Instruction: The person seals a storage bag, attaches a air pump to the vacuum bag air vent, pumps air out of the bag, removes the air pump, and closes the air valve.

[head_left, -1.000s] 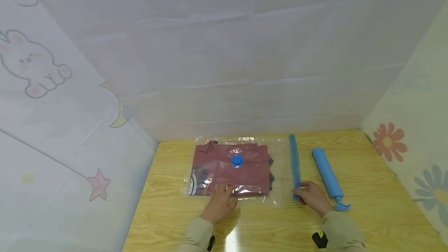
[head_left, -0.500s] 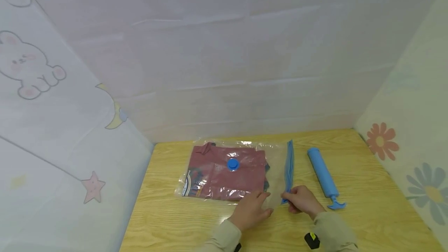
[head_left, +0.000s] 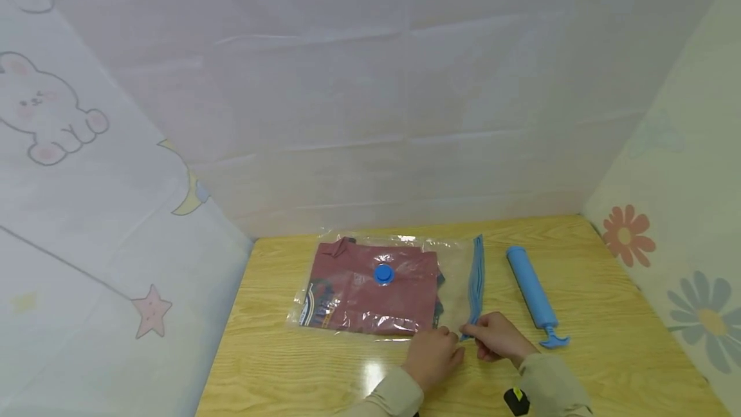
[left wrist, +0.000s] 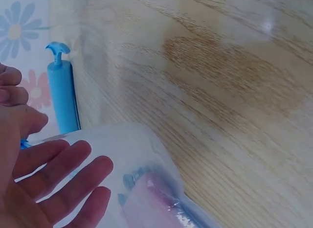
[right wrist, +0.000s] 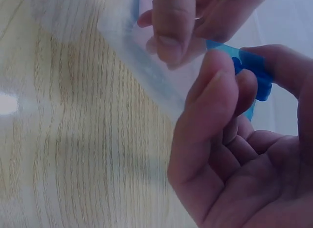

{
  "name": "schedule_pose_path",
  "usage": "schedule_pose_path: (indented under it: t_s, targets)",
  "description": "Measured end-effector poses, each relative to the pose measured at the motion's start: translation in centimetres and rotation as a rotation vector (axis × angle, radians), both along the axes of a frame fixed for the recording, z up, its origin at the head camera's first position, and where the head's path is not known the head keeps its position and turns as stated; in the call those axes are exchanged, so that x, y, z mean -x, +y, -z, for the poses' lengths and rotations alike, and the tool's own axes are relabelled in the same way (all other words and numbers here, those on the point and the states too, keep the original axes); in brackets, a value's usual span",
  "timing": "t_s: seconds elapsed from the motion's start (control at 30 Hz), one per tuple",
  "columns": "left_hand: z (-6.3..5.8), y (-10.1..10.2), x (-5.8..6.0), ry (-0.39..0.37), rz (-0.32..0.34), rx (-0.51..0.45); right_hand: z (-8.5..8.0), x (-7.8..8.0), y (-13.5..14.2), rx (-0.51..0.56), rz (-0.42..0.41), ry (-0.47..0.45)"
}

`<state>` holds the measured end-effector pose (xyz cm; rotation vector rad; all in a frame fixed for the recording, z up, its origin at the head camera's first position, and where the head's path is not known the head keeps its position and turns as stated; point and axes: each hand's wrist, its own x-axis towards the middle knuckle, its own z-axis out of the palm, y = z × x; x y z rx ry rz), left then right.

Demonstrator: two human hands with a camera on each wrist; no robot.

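A clear vacuum storage bag (head_left: 456, 278) lies flat on the table with a folded maroon garment (head_left: 359, 295) inside. Its round blue valve (head_left: 383, 273) faces up. Along the bag's right end runs a blue zip strip (head_left: 477, 272). My right hand (head_left: 498, 338) pinches the near end of that strip; in the right wrist view a darker blue zip slider (right wrist: 261, 81) sits between thumb and fingers. Just left of it, my left hand (head_left: 433, 358) is at the bag's near edge; its fingers (left wrist: 80, 176) look loosely spread in the left wrist view.
A blue hand pump (head_left: 531, 288) with a T-shaped handle lies to the right of the bag on the wooden table (head_left: 278, 365). Patterned white sheets (head_left: 324, 114) rise behind and at both sides.
My left hand has slid right along the bag's near edge, up beside my right hand. The bag's zip end has shifted slightly nearer and left, with my right hand holding it.
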<state>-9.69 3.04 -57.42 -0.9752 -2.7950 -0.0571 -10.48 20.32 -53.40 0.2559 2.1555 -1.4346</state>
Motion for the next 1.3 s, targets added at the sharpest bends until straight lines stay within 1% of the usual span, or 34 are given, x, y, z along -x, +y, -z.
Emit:
schedule_pose_path:
  t_s: [0.13, 0.23, 0.3, 0.47, 0.57, 0.7, 0.9, 1.0, 1.23, 1.3]
  targets:
    - [-0.4, 0.6, -0.2, 0.071, -0.022, -0.004, 0.0, -0.2, 0.0, -0.013, -0.012, -0.014]
    - [-0.5, 0.9, -0.3, 0.143, -0.028, -0.008, 0.0, -0.3, -0.1, -0.032, -0.021, -0.001]
    - [-0.5, 1.0, -0.4, 0.172, -0.029, -0.003, 0.0, -0.4, -0.3, -0.045, -0.016, 0.012]
    - [-0.4, 1.4, -0.3, 0.172, -0.040, 0.030, -0.3, -0.5, -0.6, -0.074, 0.026, 0.011]
    - [-0.2, 1.6, -0.2, 0.186, -0.052, 0.040, -0.3, -0.5, -0.7, -0.079, 0.038, 0.002]
    - [-0.2, 1.8, -0.2, 0.231, -0.048, 0.047, -0.2, -0.4, -0.7, -0.071, 0.049, -0.002]
    - [-0.3, 1.9, -0.4, 0.312, -0.020, 0.052, -0.1, -0.3, -0.7, -0.076, 0.095, -0.008]
    - [-0.4, 2.0, -0.5, 0.319, -0.020, 0.061, -0.1, -0.3, -0.7, -0.073, 0.109, -0.012]
    - [-0.5, 2.4, -0.6, 0.278, -0.021, 0.120, -0.5, -0.3, -0.7, -0.055, 0.125, -0.004]
    - [-0.5, 2.5, -0.6, 0.283, -0.020, 0.123, -0.6, -0.4, -0.6, -0.051, 0.132, -0.005]
